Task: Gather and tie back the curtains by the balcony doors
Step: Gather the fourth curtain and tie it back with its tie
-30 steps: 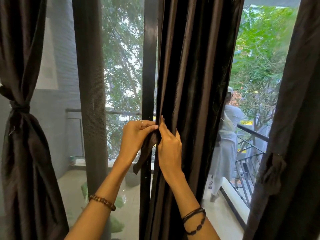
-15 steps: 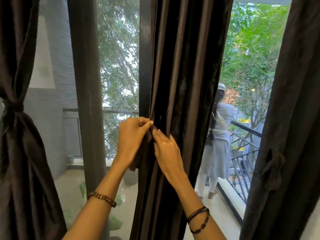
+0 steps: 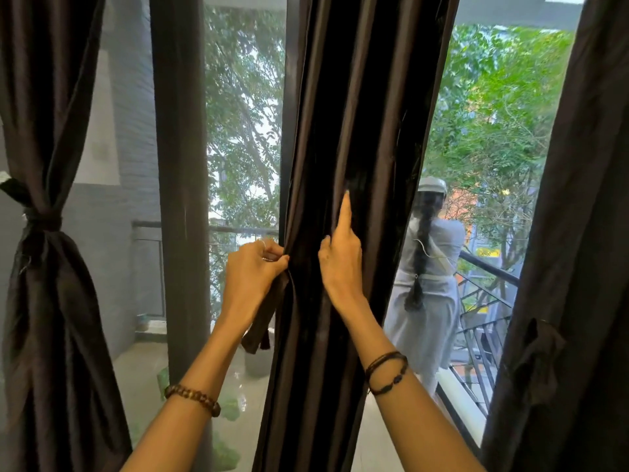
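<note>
The left hand (image 3: 253, 277) pinches the tie (image 3: 262, 321) at the middle curtain's (image 3: 343, 131) left edge; the right hand (image 3: 340, 264) presses its folds, forefinger straight. Loose folds could spill before the tie wraps.

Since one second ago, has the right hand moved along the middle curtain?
Yes. The right hand shifted rightward across the middle curtain, away from the left hand at its left edge.

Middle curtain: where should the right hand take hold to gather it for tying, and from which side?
Probably at tie height, level with the left hand, which pinches the tie strap at the middle curtain's left edge. The right hand should come from the right edge, since the loose vertical folds hang ungathered there.
</note>
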